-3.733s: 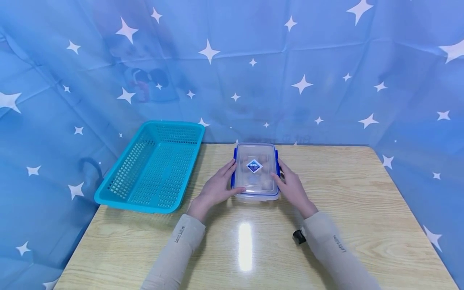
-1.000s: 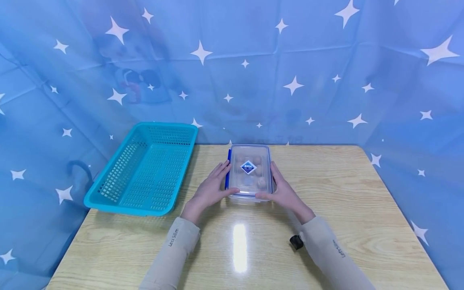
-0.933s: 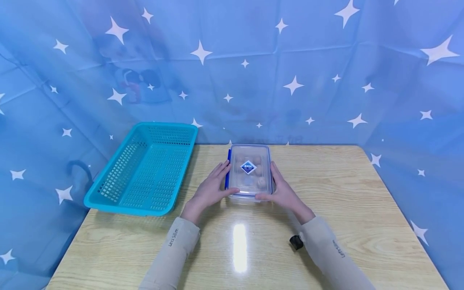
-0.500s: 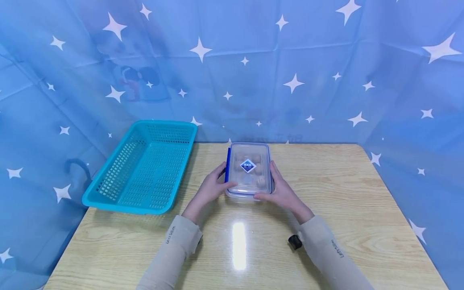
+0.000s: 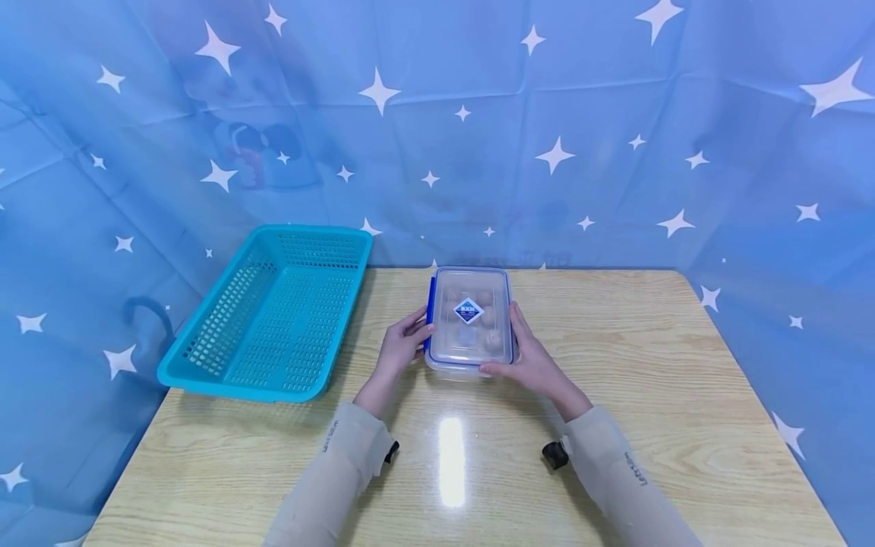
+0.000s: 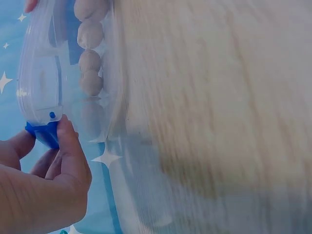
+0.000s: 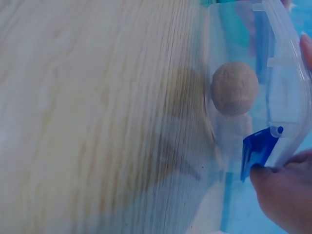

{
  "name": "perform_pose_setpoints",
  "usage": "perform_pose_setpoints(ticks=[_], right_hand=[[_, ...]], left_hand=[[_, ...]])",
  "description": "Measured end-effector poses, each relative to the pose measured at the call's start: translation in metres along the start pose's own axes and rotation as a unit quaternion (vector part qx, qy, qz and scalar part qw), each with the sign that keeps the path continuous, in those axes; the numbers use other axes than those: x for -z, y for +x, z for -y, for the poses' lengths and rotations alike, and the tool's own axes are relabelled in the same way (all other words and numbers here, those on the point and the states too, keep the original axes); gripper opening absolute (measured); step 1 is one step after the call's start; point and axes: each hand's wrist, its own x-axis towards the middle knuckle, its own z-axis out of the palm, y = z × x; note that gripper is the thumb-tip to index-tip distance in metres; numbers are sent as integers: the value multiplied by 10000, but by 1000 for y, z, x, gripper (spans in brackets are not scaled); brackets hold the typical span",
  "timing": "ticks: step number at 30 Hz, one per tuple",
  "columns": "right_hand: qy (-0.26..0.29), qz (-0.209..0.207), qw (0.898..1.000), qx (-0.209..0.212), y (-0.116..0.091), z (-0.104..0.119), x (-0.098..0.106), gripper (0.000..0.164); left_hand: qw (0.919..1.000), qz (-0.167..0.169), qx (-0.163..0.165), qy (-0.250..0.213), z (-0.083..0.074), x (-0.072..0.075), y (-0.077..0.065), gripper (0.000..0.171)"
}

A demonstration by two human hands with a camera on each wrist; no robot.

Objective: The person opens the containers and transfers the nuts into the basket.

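A clear lidded food container [image 5: 454, 285] with a blue-and-white label sits on the table, near its back edge. Through its wall show several round brown balls [image 6: 91, 34] resembling walnuts. My left hand [image 5: 395, 353] pinches the blue side clip [image 6: 45, 134] between thumb and finger; this clip juts outward from the lid. On the opposite side, my right hand [image 5: 536, 363] holds the container, its thumb at the near front corner and its other fingers along the side. A fingertip touches the right blue clip [image 7: 258, 148], which slants down toward the wall.
A turquoise plastic basket [image 5: 294, 319] stands to the left with nothing in it. Wood-grain table [image 5: 683, 418] extends around the container. Behind and beside it hangs a blue cloth [image 5: 451, 205] with white stars. A small black device [image 5: 555, 454] shows at the right cuff.
My left thumb has come off the lid's front corner and moved back to the left clip. Earlier the right thumb shifted from the lid to the front corner, and the right clip went down.
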Motion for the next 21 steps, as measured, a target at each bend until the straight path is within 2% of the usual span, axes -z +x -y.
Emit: perform_pose_setpoints(ticks=[5, 9, 12, 15, 17, 21], right_hand=[[-14, 27, 10000, 13, 0, 0, 1, 124], [-12, 5, 10000, 43, 1, 1, 1, 125], [17, -6, 10000, 37, 1, 0, 0, 125], [16, 34, 10000, -23, 1, -1, -1, 125], [19, 65, 10000, -34, 1, 0, -1, 126], [34, 21, 10000, 3, 2, 0, -1, 125]], left_hand=[[9998, -131, 115, -72, -4, -2, 0, 45], [9999, -114, 46, 23, -5, 0, 2, 43], [9999, 4, 146, 71, -2, 4, 6, 42], [9988, 168, 423, 152, 2, 10, 10, 42], [9974, 331, 532, 361, 3, 13, 12, 43], [9956, 602, 413, 592, 1, 16, 13, 48]])
